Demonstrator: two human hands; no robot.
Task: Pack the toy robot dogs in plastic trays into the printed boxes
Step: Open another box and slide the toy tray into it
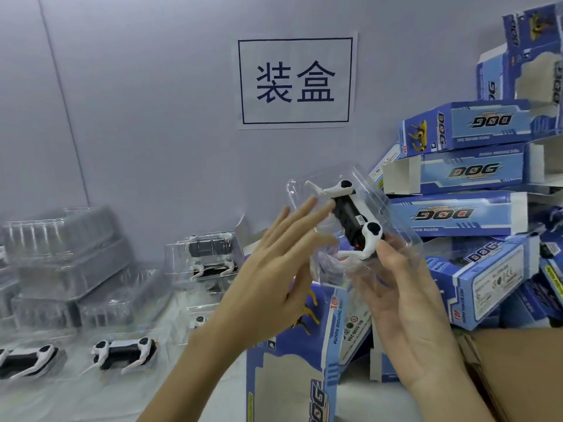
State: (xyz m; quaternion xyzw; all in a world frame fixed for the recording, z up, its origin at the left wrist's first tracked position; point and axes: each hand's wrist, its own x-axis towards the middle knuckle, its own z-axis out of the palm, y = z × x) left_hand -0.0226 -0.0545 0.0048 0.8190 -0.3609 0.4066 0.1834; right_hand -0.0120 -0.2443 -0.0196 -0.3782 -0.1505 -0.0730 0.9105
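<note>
In the middle, two bare hands hold up a clear plastic tray (353, 220) with a black and white toy robot dog (355, 222) inside it. The right hand (405, 303) grips the tray from the 5 o'clock side, with its thumb curled on the dog's white back leg. The left hand (274, 272) is at 8 o'clock from the tray, fingers straight and spread, their tips touching the tray's edge.

A printed box (292, 360) stands just under the hands at 6 o'clock. More blue boxes (475, 175) are piled up at 3 o'clock. Empty clear trays (61, 257) are stacked at 9 o'clock, and loose toy dogs (122, 354) lie at 8 o'clock. A paper sign (295, 80) hangs on the wall at 12 o'clock.
</note>
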